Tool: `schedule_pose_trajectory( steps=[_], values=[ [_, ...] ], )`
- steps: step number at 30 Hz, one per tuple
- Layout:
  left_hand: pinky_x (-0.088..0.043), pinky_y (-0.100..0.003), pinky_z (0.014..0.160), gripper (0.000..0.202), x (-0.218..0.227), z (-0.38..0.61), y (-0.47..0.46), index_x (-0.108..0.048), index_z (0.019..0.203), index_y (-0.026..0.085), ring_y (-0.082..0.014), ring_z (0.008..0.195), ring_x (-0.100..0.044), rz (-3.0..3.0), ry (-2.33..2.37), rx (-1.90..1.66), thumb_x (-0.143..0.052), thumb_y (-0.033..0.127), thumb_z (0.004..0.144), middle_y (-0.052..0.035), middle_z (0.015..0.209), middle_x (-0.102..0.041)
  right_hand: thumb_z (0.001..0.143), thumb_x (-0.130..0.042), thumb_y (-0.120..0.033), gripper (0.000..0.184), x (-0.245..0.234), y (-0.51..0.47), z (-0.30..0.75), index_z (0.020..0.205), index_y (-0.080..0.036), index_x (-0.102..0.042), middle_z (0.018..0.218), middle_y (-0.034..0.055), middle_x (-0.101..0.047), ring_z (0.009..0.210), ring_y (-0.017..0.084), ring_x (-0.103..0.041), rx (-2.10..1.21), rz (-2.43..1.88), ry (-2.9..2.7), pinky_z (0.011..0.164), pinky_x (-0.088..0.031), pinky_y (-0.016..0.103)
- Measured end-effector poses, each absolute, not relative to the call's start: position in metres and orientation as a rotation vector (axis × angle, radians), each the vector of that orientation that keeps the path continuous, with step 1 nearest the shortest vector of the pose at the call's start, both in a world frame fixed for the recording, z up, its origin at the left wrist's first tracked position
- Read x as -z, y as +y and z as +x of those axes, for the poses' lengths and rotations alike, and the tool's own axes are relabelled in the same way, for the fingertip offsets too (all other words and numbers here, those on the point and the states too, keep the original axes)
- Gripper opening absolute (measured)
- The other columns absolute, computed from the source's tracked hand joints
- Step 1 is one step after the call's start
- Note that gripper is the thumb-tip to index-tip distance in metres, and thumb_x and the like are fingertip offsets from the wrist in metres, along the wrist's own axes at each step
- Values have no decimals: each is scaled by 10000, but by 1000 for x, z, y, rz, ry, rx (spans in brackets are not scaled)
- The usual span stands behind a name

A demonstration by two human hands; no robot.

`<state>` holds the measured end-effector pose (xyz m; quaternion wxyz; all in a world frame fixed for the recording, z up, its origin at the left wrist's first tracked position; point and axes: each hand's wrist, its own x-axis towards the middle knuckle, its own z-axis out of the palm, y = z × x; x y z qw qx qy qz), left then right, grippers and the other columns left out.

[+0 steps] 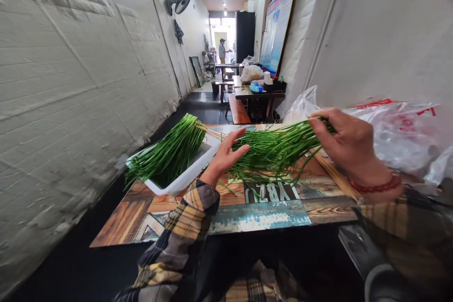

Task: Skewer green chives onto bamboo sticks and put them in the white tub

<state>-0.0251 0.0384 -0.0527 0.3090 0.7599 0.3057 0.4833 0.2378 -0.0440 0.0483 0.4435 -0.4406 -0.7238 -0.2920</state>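
A loose pile of green garlic chives (264, 151) lies across the middle of the patterned table (262, 217). My right hand (348, 144), with a red bead bracelet at the wrist, is closed around the right end of these chives and lifts it a little. Over the left end of the pile, my left hand (228, 155) is open, thumb and fingers apart. To its left, a white plastic tray (177, 184) carries a thick row of chives (170, 148) threaded on thin wooden skewers (211, 131), whose bare ends point right.
Bare wooden skewers (338, 174) lie on the table at the right, beside clear plastic bags (399, 137). Beyond stand another table (255, 93) with bags on it and a wooden bench (239, 109). A person (222, 51) stands far back near the doorway.
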Motion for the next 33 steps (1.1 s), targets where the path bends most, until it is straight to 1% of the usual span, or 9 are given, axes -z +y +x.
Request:
schedule_pose_trajectory(
  steps=[4, 8, 10, 13, 16, 20, 25, 29, 33],
  values=[
    [-288, -468, 1119, 680, -2, 3, 21, -423, 1382, 255, -287, 1344, -369, 2080, 411, -1079, -658, 460, 778, -76, 1457, -414, 964, -456, -279, 171, -53, -56, 205, 930, -212, -609, 785, -3, -697, 659, 110, -632, 749, -875, -1873, 583, -429, 225],
    [-423, -430, 1020, 823, -19, 7, 8, -456, 1359, 189, -313, 1206, -513, 1942, 236, -723, -769, 475, 653, -112, 1309, -555, 951, -485, -264, 141, -53, -58, 201, 937, -223, -619, 815, -23, -680, 694, 101, -620, 591, -902, -1677, 639, -441, 221],
    [-483, -392, 928, 865, -10, -1, 4, -430, 1370, 170, -271, 1052, -606, 1855, 285, -567, -799, 427, 632, -126, 1216, -611, 940, -499, -295, 158, -34, -53, 206, 935, -212, -633, 822, -7, -669, 713, 119, -605, 420, -1007, -1555, 666, -439, 243],
    [-516, -337, 800, 809, 19, -17, 2, -373, 1399, 166, -188, 855, -648, 1758, 479, -459, -746, 376, 713, -105, 1102, -654, 921, -498, -386, 231, 25, -45, 210, 906, -199, -631, 788, 14, -656, 701, 154, -590, -7, -1118, -1434, 672, -451, 279],
    [-508, -301, 792, 701, 56, -31, 4, -455, 1347, 151, -173, 863, -631, 1820, 618, -355, -717, 353, 730, -84, 1095, -662, 904, -485, -448, 301, 103, -48, 206, 997, -194, -619, 940, 61, -670, 846, 198, -613, -475, -1184, -1280, 740, -477, 308],
    [-490, -272, 814, 631, 90, -40, 13, -586, 1238, 158, -203, 919, -625, 2108, 810, -114, -753, 355, 663, -55, 1063, -690, 884, -485, -485, 369, 178, -64, 200, 955, -160, -646, 814, 61, -685, 747, 205, -618, -725, -1370, -1232, 667, -471, 298],
    [-480, -238, 785, 323, 95, -23, 34, -674, 1084, 154, -164, 869, -632, 2334, 980, -257, -554, 327, 840, -68, 1006, -703, 880, -489, -477, 346, 193, -72, 205, 912, -176, -657, 805, 61, -696, 747, 211, -628, -647, -1458, -1329, 689, -458, 301],
    [-467, -178, 670, 213, 101, 4, 51, -730, 874, 181, -110, 684, -613, 2426, 750, 19, -524, 189, 820, -2, 796, -720, 886, -480, -478, 352, 189, -72, 208, 906, -176, -660, 787, 56, -691, 735, 209, -638, -671, -1420, -1310, 677, -466, 291],
    [-480, -197, 814, 319, 116, 28, 76, -719, 1003, 219, -137, 875, -644, 2555, 774, -100, -542, 109, 762, -10, 988, -726, 885, -488, -478, 347, 192, -73, 207, 911, -177, -657, 859, 69, -703, 772, 215, -649, -678, -1402, -1280, 704, -473, 294]
  ],
)
